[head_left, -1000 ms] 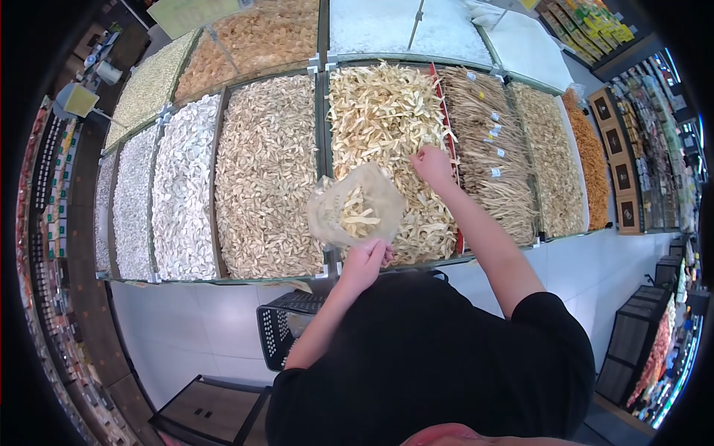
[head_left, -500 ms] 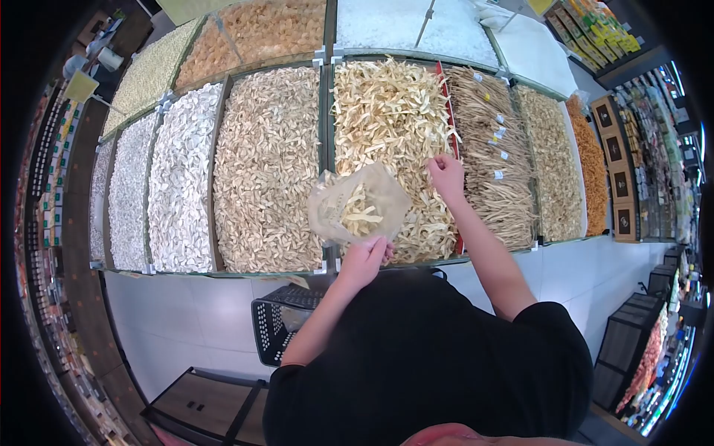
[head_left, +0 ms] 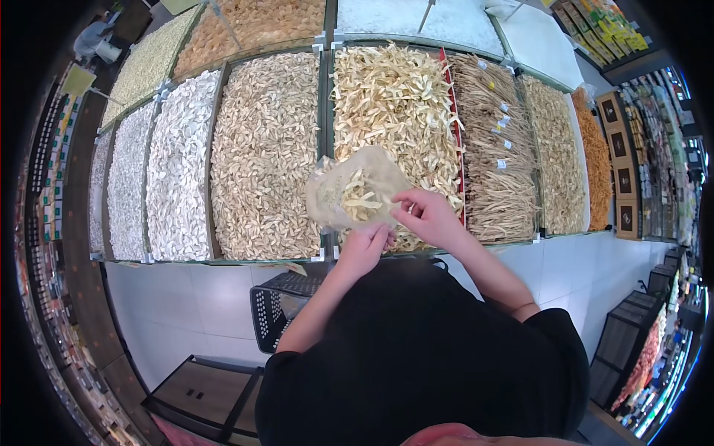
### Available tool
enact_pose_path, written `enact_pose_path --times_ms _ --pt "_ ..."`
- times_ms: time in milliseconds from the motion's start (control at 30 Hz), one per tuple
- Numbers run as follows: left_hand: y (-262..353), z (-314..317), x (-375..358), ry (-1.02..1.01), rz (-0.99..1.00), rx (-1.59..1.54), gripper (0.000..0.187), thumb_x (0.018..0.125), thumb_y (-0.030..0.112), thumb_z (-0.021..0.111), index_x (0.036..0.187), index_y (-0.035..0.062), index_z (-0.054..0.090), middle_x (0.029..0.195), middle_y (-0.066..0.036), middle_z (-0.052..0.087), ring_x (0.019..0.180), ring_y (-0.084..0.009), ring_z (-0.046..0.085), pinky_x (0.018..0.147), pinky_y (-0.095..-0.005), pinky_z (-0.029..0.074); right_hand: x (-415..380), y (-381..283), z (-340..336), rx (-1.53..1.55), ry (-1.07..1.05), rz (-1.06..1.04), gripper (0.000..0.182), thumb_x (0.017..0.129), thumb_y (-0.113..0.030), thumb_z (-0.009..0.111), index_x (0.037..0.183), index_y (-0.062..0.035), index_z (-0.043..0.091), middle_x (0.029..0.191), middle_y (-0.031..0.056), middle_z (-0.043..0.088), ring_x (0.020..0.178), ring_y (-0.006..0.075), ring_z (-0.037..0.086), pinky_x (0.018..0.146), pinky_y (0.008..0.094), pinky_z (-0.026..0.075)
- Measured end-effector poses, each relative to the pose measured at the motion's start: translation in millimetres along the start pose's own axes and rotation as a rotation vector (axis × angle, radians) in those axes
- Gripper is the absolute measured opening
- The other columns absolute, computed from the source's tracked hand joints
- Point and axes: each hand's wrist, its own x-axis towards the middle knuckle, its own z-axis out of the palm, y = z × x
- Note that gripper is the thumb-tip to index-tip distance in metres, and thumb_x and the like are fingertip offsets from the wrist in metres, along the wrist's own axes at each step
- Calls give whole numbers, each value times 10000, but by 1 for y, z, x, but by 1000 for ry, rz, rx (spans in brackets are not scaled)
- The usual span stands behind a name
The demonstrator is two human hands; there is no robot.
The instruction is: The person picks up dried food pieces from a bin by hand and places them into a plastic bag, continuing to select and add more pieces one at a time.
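A clear plastic bag [head_left: 327, 199] with some pale dried slices [head_left: 362, 201] in it is spread over the front of a bin. My left hand [head_left: 363, 250] is closed on the bag's near edge. At the bag's right side is my right hand [head_left: 430, 217], thumb and forefinger pinched together, fingertips overlapping the bag's edge. What the pinch holds, I cannot tell. Under and behind both hands lies a heap of long yellowish dried slices [head_left: 394, 97].
To the left are bins of smaller beige slices [head_left: 264, 149] and white slices [head_left: 178, 163]. Past a red divider [head_left: 452, 97] on the right lie thin brown dried roots [head_left: 491, 149] with labels. A black shopping basket [head_left: 271, 308] stands on the floor at my left.
My right hand has moved left and toward me, from over the slices by the red divider to the bag's right edge. My left hand still holds the bag.
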Motion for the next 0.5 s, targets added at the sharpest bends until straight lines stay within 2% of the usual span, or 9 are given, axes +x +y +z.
enact_pose_path --times_ms 67,167,267,367,500 --pt "1 0 -1 10 -1 -5 341 1078 205 486 955 -20 712 762 -73 694 692 -154 663 688 -310 534 -2 -17 1 -54 -32 -54 241 931 -110 759 1154 -35 712 838 -7 639 611 31 535 551 212 430" --pt "5 -1 -4 20 -10 -24 341 1079 200 485 951 -24 709 761 -72 689 689 -147 654 687 -306 531 1 7 -5 -64 53 -70 320 912 -178 780 1194 -43 710 909 47 677 595 104 583 561 259 478" --pt "5 0 -3 20 -31 -50 340 1084 191 482 957 -35 702 770 -68 688 694 -129 642 687 -290 526 3 16 -18 -61 122 -74 273 926 -114 768 1184 -45 709 869 9 636 611 45 539 555 221 436" --pt "6 1 -4 46 -29 -116 332 1089 182 481 976 -47 693 784 -61 691 701 -107 628 681 -270 520 4 24 -28 -71 180 10 260 922 -114 768 1167 -42 718 840 12 643 610 48 532 562 229 442" --pt "3 1 0 93 -15 -223 319 1091 174 481 1000 -51 687 794 -48 690 699 -87 610 670 -251 511 3 45 -36 -157 253 50 258 910 -178 774 1125 -44 728 796 53 670 591 109 585 559 274 480"
